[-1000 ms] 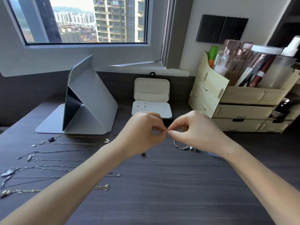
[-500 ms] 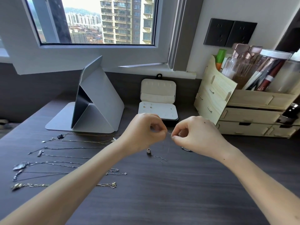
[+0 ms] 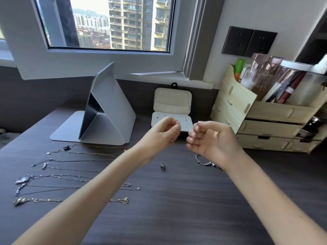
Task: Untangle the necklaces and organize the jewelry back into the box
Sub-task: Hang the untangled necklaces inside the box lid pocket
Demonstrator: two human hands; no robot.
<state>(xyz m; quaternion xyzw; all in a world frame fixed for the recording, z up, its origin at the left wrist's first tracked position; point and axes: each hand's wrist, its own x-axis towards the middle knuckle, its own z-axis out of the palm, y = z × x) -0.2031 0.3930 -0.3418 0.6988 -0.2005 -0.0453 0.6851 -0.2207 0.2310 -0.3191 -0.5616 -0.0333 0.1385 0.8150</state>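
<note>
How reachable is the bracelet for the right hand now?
Likely yes: the bracelet lies on the desk beneath the right hand, nothing between them. Its fingers are curled, perhaps pinching something tiny, so it may need to let go first.

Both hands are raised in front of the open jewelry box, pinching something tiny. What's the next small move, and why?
Probably ease the right hand forward and set the small piece at its fingertips into the jewelry box. The box stands open just behind both hands, and a gap shows between it and the left hand. What the piece is I cannot tell.
</note>
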